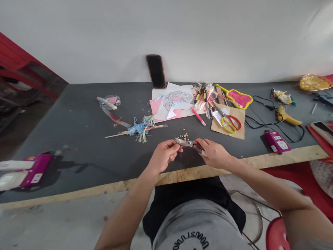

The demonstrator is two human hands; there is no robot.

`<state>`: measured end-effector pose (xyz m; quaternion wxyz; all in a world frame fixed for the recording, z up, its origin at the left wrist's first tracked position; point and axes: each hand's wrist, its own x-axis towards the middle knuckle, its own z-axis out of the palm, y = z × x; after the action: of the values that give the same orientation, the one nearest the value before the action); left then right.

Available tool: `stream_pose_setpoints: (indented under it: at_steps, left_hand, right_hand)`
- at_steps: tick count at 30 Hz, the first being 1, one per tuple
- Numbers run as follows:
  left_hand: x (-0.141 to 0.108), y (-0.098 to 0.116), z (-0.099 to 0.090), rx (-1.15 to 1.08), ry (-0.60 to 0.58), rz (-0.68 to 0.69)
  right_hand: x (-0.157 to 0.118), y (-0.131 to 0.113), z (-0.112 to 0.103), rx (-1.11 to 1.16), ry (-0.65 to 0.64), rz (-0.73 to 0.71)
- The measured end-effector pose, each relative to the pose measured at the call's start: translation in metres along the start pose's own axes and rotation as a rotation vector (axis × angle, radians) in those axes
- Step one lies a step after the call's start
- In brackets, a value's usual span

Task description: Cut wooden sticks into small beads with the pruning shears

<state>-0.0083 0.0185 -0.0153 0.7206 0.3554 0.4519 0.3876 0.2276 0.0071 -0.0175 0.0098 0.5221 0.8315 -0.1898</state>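
Near the front edge of the dark table, my right hand (pixel 213 152) is wrapped round the handles of metal pruning shears (pixel 185 142). The blades point left, their tip against the fingers of my left hand (pixel 163 154). Those left fingers are pinched together, and whatever is between them is too small to make out. Just beyond the blades lie several small pale cut pieces (pixel 185 135). Further left, a thin wooden stick (pixel 114 135) lies under a blue and cream tassel (pixel 138 128).
Behind my hands are printed papers (pixel 179 100), a red marker (pixel 198 116) and scissors (pixel 229 124) on brown paper (pixel 240 121). A phone (pixel 156 71) leans on the wall. To the right lie a yellow glue gun (pixel 288 117), its cable and a purple box (pixel 278 141); another purple box (pixel 39 170) stands left.
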Motion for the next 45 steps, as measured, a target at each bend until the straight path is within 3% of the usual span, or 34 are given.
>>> stream_pose_setpoints:
  at_steps: [4, 12, 23, 26, 28, 33, 36, 38, 45]
  left_hand:
    - [0.000, -0.002, 0.003, 0.122, 0.090, 0.147]
    - [-0.005, 0.002, 0.005, 0.021, 0.036, 0.082]
    - [-0.003, 0.003, 0.005, 0.037, 0.011, 0.076]
    - [-0.001, -0.001, 0.003, 0.034, 0.023, 0.062]
    - [0.000, -0.004, 0.001, 0.022, 0.040, 0.041]
    - [-0.004, -0.007, -0.001, 0.013, 0.061, 0.035]
    - [-0.007, -0.006, 0.001, 0.023, 0.053, 0.037]
    - [-0.009, -0.006, 0.002, 0.022, 0.056, 0.030]
    - [-0.011, -0.006, 0.000, 0.027, 0.073, 0.014]
  right_hand:
    - [0.000, -0.002, -0.002, 0.023, -0.003, 0.029]
    - [0.000, 0.005, 0.001, 0.026, 0.071, -0.074]
    - [-0.005, 0.003, -0.009, 0.084, 0.091, -0.048]
    - [-0.009, 0.012, -0.008, 0.240, 0.159, -0.135]
    - [-0.009, 0.020, -0.005, 0.408, 0.277, -0.160]
    - [0.002, 0.046, -0.007, 1.059, 0.673, 0.174]
    - [0.008, 0.060, -0.015, 1.408, 0.652, 0.208]
    - [0.008, 0.067, -0.020, 1.515, 0.590, 0.213]
    - [0.008, 0.076, -0.019, 1.534, 0.539, 0.176]
